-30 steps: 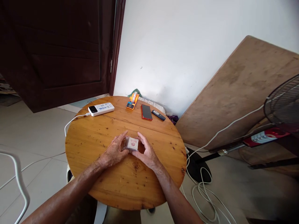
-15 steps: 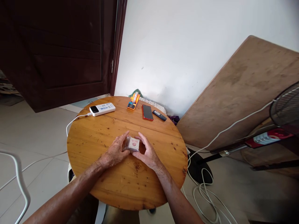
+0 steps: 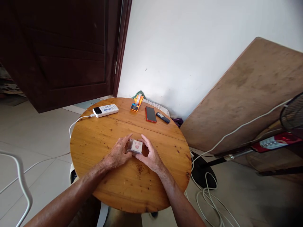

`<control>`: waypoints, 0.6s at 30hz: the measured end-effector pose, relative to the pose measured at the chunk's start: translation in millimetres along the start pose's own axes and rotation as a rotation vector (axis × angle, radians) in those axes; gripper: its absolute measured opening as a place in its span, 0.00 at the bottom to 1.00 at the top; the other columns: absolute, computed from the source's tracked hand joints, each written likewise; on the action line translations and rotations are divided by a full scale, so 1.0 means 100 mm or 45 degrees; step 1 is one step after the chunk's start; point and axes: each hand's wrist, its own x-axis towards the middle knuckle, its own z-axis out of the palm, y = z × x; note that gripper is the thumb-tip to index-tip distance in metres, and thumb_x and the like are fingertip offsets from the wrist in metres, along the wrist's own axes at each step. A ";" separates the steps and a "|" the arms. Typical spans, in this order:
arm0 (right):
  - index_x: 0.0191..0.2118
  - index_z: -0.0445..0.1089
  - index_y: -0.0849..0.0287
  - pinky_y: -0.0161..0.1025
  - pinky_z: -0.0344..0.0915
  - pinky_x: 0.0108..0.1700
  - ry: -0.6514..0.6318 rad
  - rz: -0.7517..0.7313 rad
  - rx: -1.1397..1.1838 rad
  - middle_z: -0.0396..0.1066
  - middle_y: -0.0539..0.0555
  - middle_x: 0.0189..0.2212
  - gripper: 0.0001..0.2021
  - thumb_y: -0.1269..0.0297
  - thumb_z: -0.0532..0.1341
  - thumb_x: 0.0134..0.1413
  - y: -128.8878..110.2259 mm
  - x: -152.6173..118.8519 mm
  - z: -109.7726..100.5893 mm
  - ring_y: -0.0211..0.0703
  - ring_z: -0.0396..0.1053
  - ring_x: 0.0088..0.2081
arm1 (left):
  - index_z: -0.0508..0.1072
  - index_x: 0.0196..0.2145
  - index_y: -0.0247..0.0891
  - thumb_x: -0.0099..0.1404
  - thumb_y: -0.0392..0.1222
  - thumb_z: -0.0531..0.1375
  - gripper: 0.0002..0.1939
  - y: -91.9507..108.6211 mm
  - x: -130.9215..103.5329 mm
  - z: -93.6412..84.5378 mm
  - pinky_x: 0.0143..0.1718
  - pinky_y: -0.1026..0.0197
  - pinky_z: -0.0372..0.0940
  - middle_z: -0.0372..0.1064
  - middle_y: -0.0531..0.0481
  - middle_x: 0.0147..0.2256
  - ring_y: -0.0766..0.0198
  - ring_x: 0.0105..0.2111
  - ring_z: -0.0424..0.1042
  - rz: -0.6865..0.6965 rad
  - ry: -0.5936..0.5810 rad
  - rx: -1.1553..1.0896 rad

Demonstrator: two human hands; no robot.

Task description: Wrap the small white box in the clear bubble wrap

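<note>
A small whitish box with a reddish print, in clear wrapping, is at the middle of the round wooden table. My left hand curves around its left side, thumb and fingers at the wrapping. On the right side, my right hand has its thumb at the box's lower edge and its fingers at the upper right corner. Both hands hold the box between them, printed face up. Its underside is hidden.
At the table's far side lie a white power bank with a cable, an orange tape dispenser, a red-edged phone and a dark blue device. A fan stand and coiled cable are right.
The whole view has shifted slightly, so the table and objects appear a little further right. Both hands keep nearly the same grip on the box.
</note>
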 end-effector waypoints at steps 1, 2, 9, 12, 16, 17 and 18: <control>0.67 0.51 0.52 0.56 0.56 0.63 -0.015 -0.015 -0.009 0.65 0.60 0.59 0.43 0.62 0.69 0.46 -0.02 0.00 -0.01 0.56 0.64 0.60 | 0.56 0.65 0.34 0.52 0.30 0.60 0.42 -0.01 0.00 -0.01 0.62 0.44 0.56 0.65 0.37 0.57 0.48 0.58 0.63 0.008 -0.008 -0.015; 0.67 0.51 0.52 0.56 0.56 0.63 -0.025 -0.030 -0.012 0.64 0.60 0.60 0.42 0.60 0.69 0.47 -0.03 -0.01 -0.03 0.56 0.63 0.60 | 0.55 0.65 0.34 0.52 0.30 0.60 0.43 -0.02 -0.01 -0.02 0.62 0.43 0.55 0.64 0.36 0.58 0.48 0.59 0.62 0.013 -0.021 -0.036; 0.62 0.60 0.51 0.54 0.55 0.63 0.065 -0.071 0.015 0.67 0.57 0.58 0.29 0.48 0.60 0.58 -0.11 -0.02 -0.12 0.54 0.63 0.60 | 0.52 0.67 0.36 0.52 0.30 0.59 0.44 -0.04 -0.02 -0.05 0.64 0.40 0.52 0.61 0.35 0.60 0.47 0.61 0.61 -0.033 -0.103 -0.192; 0.60 0.62 0.51 0.53 0.57 0.62 0.097 -0.092 -0.004 0.69 0.56 0.56 0.27 0.49 0.61 0.57 -0.10 -0.01 -0.12 0.53 0.65 0.58 | 0.52 0.66 0.38 0.52 0.29 0.60 0.45 -0.03 -0.02 -0.05 0.64 0.40 0.52 0.62 0.37 0.60 0.48 0.61 0.61 -0.039 -0.098 -0.233; 0.59 0.63 0.52 0.52 0.58 0.61 0.124 -0.103 -0.009 0.70 0.56 0.55 0.26 0.52 0.61 0.56 -0.10 0.00 -0.12 0.52 0.66 0.58 | 0.54 0.66 0.39 0.51 0.29 0.60 0.44 -0.03 -0.02 -0.06 0.65 0.39 0.50 0.63 0.39 0.60 0.48 0.61 0.60 -0.027 -0.087 -0.239; 0.59 0.63 0.52 0.52 0.58 0.61 0.132 -0.100 -0.008 0.70 0.56 0.55 0.26 0.53 0.62 0.56 -0.10 0.00 -0.12 0.52 0.66 0.58 | 0.54 0.66 0.38 0.51 0.29 0.60 0.44 -0.03 -0.02 -0.07 0.65 0.39 0.50 0.63 0.39 0.60 0.48 0.61 0.60 -0.027 -0.088 -0.235; 0.59 0.63 0.52 0.52 0.58 0.61 0.139 -0.095 -0.007 0.70 0.56 0.55 0.26 0.53 0.62 0.56 -0.10 0.00 -0.12 0.52 0.66 0.57 | 0.54 0.66 0.37 0.51 0.29 0.60 0.44 -0.03 -0.02 -0.07 0.65 0.40 0.50 0.63 0.38 0.60 0.47 0.61 0.60 -0.028 -0.092 -0.233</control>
